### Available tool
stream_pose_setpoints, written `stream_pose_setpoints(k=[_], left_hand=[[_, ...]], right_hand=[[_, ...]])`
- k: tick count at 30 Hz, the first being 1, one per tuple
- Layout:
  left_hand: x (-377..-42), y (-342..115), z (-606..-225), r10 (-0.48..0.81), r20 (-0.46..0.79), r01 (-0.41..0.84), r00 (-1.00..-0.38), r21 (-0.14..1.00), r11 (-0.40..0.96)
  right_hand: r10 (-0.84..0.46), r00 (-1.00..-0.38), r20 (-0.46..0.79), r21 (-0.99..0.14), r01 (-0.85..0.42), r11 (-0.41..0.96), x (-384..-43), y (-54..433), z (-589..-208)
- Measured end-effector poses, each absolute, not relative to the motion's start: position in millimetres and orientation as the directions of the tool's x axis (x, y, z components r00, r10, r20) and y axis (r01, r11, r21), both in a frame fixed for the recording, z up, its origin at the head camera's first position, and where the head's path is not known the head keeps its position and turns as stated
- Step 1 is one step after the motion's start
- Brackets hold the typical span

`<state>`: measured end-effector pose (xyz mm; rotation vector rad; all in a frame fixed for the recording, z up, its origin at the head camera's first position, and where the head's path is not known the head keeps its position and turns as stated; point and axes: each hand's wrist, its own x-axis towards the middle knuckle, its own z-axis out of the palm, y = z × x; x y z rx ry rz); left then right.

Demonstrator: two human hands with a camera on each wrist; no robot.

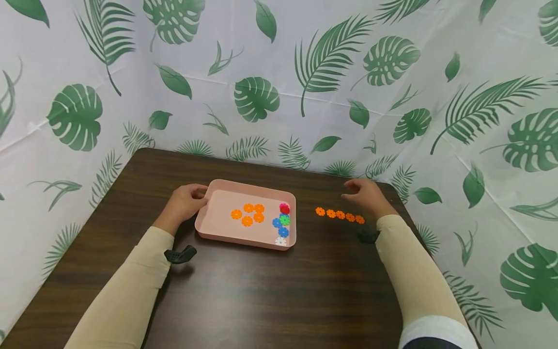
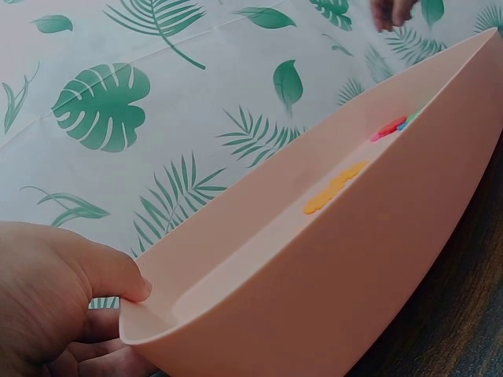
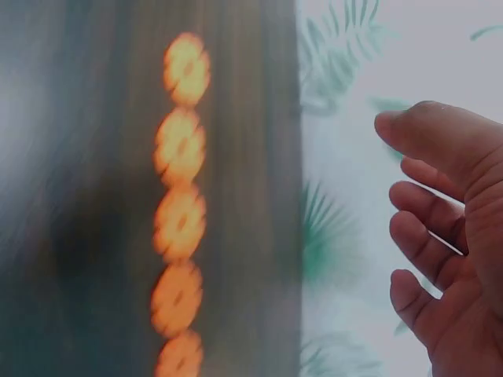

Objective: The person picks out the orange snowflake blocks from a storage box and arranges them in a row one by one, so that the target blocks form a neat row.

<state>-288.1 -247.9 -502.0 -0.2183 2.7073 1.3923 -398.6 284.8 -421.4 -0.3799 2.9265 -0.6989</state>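
Observation:
My left hand (image 1: 183, 202) holds the left wall of a shallow pink tray (image 1: 220, 223). In the left wrist view the thumb (image 2: 118, 275) lies over the inside of the wall, with the other fingers outside, partly hidden. Several orange notched plastic discs (image 1: 247, 221) lie flat mid-tray. Along its right wall are pink-red (image 1: 284, 208), green (image 1: 284, 220), blue (image 1: 283, 232) and white (image 1: 280, 241) discs, some overlapping. To the tray's right, several more orange discs (image 1: 340, 214) form a row on the table. My right hand (image 1: 366, 196) hovers near that row's right end, fingers loosely bent, holding nothing.
The dark wooden table (image 1: 261, 295) carries the tray and the row. Its back and right edges meet a white leaf-print cloth (image 1: 287, 121). Black wrist straps (image 1: 180, 254) sit at both sleeves.

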Motion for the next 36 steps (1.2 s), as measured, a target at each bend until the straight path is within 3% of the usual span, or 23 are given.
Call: stream_pose_setpoints(k=[14, 23, 36], left_hand=[[-288.5, -249.4, -500.8, -0.074, -0.112, -0.134, -0.991, 0.806, 0.577], [-287.3, -248.9, -502.9, -0.087, -0.124, -0.152, -0.988, 0.802, 0.578], [-286.4, -247.4, -502.9, -0.09, -0.122, -0.152, -0.988, 0.802, 0.577]], right_hand=[[-0.448, -0.894, 0.007, -0.438, -0.406, 0.802, -407.1, 163.6, -398.3], [-0.512, -0.856, -0.062, -0.474, -0.426, 0.77, -400.8, 95.2, -421.5], [-0.698, -0.707, -0.111, -0.472, -0.58, 0.663, -391.3, 30.1, -460.2]])
